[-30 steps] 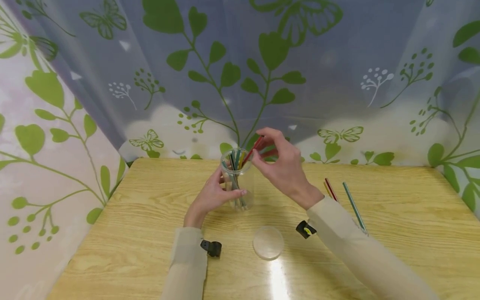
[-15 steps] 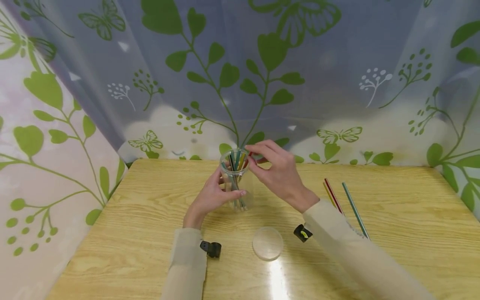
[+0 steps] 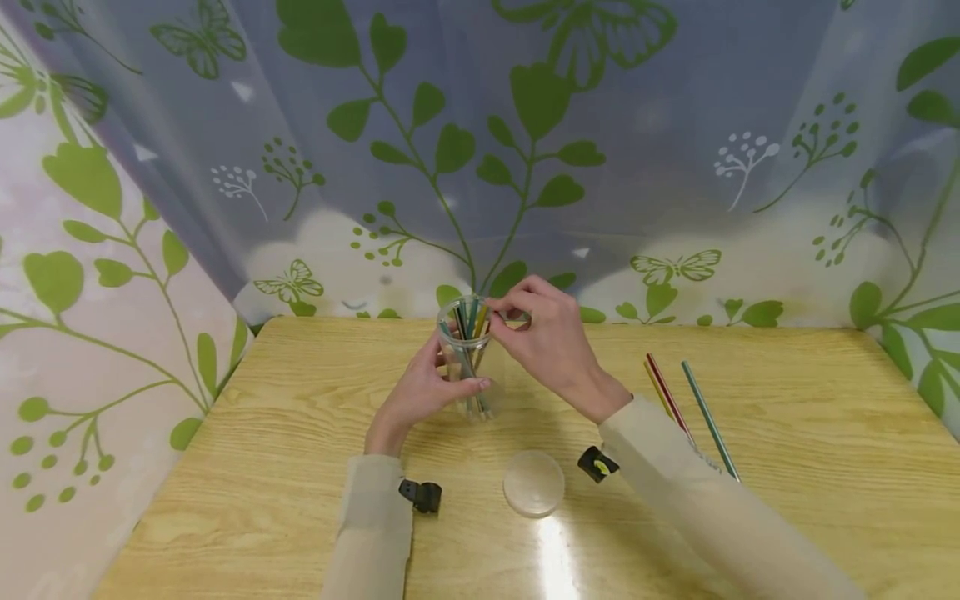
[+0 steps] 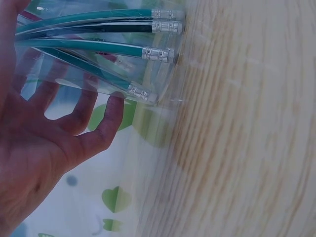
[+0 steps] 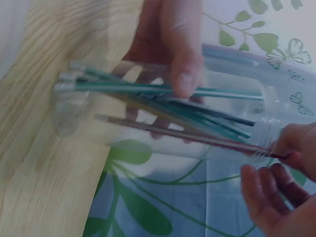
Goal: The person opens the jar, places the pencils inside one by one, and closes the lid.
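A clear plastic jar [image 3: 489, 365] stands upright near the table's back edge, with several pencils leaning inside. My left hand [image 3: 422, 390] grips it from the left side, thumb across the front. Teal and dark pencils [image 4: 123, 48] with metal ferrules and erasers show through the wall in the left wrist view, eraser ends at the bottom. At the jar's mouth, my right hand [image 3: 551, 337] pinches the tip of a red pencil [image 5: 217, 142] between thumb and finger. Most of that pencil lies inside the jar, its eraser end apart from the bottom.
A round clear lid [image 3: 534, 484] lies on the wooden table [image 3: 300, 517] in front of the jar. To the right lie a red pencil [image 3: 666, 390], a yellow one [image 3: 655, 385] and a teal one [image 3: 708, 417], partly behind the right sleeve. A patterned curtain [image 3: 300, 242] hangs behind.
My right hand has moved down and left to the jar's mouth, and the red pencil has gone deeper into the jar. The left hand keeps its grip.
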A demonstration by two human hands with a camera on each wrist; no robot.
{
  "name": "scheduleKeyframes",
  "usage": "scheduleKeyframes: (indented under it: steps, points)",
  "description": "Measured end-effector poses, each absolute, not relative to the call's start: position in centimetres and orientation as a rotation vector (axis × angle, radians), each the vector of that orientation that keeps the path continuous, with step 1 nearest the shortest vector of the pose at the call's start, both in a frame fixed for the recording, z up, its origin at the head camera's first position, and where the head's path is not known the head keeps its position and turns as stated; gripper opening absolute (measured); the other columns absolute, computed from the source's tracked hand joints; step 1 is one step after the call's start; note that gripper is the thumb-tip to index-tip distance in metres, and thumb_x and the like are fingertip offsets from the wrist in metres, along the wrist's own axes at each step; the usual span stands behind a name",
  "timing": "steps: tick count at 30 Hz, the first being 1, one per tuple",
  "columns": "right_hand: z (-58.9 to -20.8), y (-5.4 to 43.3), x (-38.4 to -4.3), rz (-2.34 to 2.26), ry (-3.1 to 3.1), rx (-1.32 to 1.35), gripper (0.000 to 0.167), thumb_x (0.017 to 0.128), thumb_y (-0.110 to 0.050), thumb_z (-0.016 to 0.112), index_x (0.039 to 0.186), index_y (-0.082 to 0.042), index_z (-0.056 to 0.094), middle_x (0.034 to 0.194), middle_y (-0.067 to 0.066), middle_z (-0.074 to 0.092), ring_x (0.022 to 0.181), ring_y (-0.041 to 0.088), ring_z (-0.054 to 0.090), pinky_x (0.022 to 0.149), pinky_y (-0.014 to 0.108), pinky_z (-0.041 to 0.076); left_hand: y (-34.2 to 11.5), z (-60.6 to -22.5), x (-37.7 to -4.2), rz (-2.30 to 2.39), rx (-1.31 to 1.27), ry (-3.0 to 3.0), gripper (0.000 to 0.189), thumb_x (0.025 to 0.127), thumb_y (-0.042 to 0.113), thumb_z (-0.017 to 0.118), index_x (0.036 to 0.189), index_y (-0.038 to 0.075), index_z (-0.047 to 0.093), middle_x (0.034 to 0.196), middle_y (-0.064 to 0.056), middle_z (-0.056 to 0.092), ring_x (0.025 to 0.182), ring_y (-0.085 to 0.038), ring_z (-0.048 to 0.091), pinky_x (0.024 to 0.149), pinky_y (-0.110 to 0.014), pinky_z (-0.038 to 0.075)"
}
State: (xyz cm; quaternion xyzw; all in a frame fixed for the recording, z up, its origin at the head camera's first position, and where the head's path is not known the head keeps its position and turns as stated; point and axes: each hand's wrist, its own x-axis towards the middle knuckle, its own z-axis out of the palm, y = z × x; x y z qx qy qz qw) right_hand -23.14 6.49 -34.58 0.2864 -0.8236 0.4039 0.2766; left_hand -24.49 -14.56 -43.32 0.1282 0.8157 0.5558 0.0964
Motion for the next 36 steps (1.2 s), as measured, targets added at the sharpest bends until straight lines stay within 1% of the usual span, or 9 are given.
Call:
scheduleKeyframes:
  steps: [5, 10, 13, 17, 19, 21, 27, 30, 36]
  points:
    - [-33.8, 6.2, -22.9, 1.162, -2.367, 0.636, 0.009, 0.088, -0.009, 0.072, 0.085, -0.005, 0.079, 0.087, 0.009, 0.07, 0.074, 0.021, 0.069, 0.067, 0.035, 0.053, -14.5, -43.2, -24.4, 1.652, 0.393, 2.422, 0.09, 0.084, 0.035, 0.085, 0.154, 0.049, 0.03, 0.157, 0.002, 0.04, 0.141, -0.035, 0.045, 0.101, -0.055, 0.051]
    - [-33.2, 6.0, -22.9, 1.207, -2.474, 0.543, 0.014, 0.089, -0.012, 0.071, 0.075, -0.01, 0.073, 0.082, 0.007, 0.069, 0.07, 0.019, 0.067, 0.074, 0.038, 0.053, -14.5, -43.2, -24.5, 1.666, 0.408, 2.42, 0.089, 0.084, 0.034, 0.086, 0.153, 0.049, 0.032, 0.155, 0.002, 0.042, 0.14, -0.035, 0.046, 0.101, -0.054, 0.052]
    - [-32.9, 6.0, -22.9, 1.254, -2.525, 0.505, 0.019, 0.091, -0.015, 0.073, 0.073, -0.011, 0.071, 0.08, 0.007, 0.071, 0.061, 0.015, 0.066, 0.069, 0.036, 0.055, -14.5, -43.2, -24.6, 1.651, 0.386, 2.436, 0.089, 0.084, 0.037, 0.086, 0.153, 0.049, 0.031, 0.154, 0.002, 0.043, 0.139, -0.034, 0.047, 0.1, -0.054, 0.052]
    - [-32.7, 5.9, -22.9, 1.321, -2.582, 0.468, 0.021, 0.094, -0.02, 0.073, 0.075, -0.012, 0.072, 0.08, 0.008, 0.074, 0.052, 0.012, 0.065, 0.054, 0.031, 0.053, -14.5, -43.2, -24.5, 1.634, 0.381, 2.445, 0.089, 0.084, 0.038, 0.085, 0.153, 0.049, 0.031, 0.156, 0.003, 0.041, 0.14, -0.035, 0.046, 0.101, -0.056, 0.051]
    - [-32.8, 6.0, -22.8, 1.34, -2.602, 0.463, 0.019, 0.094, -0.021, 0.073, 0.077, -0.012, 0.073, 0.081, 0.008, 0.075, 0.053, 0.013, 0.066, 0.051, 0.03, 0.052, -14.5, -43.2, -24.5, 1.633, 0.386, 2.445, 0.088, 0.084, 0.038, 0.085, 0.153, 0.05, 0.032, 0.156, 0.004, 0.041, 0.14, -0.035, 0.046, 0.102, -0.057, 0.051]
    - [-32.8, 6.1, -22.6, 1.37, -2.61, 0.464, 0.017, 0.094, -0.022, 0.073, 0.082, -0.011, 0.075, 0.083, 0.008, 0.075, 0.056, 0.014, 0.067, 0.052, 0.029, 0.054, -14.4, -43.2, -24.4, 1.638, 0.388, 2.439, 0.087, 0.084, 0.037, 0.085, 0.152, 0.05, 0.032, 0.156, 0.004, 0.042, 0.14, -0.035, 0.046, 0.102, -0.057, 0.051]
    - [-33.2, 6.3, -22.4, 1.533, -2.605, 0.433, 0.01, 0.095, -0.02, 0.071, 0.092, -0.011, 0.075, 0.09, 0.008, 0.074, 0.068, 0.02, 0.073, 0.058, 0.03, 0.06, -14.4, -43.2, -24.2, 1.656, 0.383, 2.419, 0.089, 0.084, 0.035, 0.086, 0.153, 0.05, 0.031, 0.154, 0.004, 0.043, 0.139, -0.033, 0.048, 0.1, -0.054, 0.053]
    - [-33.3, 6.4, -22.3, 1.602, -2.599, 0.419, 0.01, 0.095, -0.018, 0.069, 0.096, -0.01, 0.074, 0.093, 0.009, 0.073, 0.073, 0.024, 0.074, 0.062, 0.032, 0.061, -14.4, -43.3, -24.3, 1.665, 0.395, 2.414, 0.09, 0.083, 0.034, 0.086, 0.154, 0.048, 0.032, 0.153, 0.004, 0.044, 0.138, -0.033, 0.05, 0.099, -0.053, 0.054]
    - [-33.5, 6.4, -22.5, 1.746, -2.581, 0.371, 0.011, 0.095, -0.017, 0.07, 0.101, -0.01, 0.074, 0.099, 0.009, 0.071, 0.081, 0.021, 0.072, 0.065, 0.032, 0.063, -14.5, -43.5, -24.5, 1.65, 0.373, 2.421, 0.094, 0.083, 0.037, 0.087, 0.156, 0.048, 0.028, 0.155, 0.002, 0.043, 0.139, -0.032, 0.049, 0.102, -0.054, 0.052]
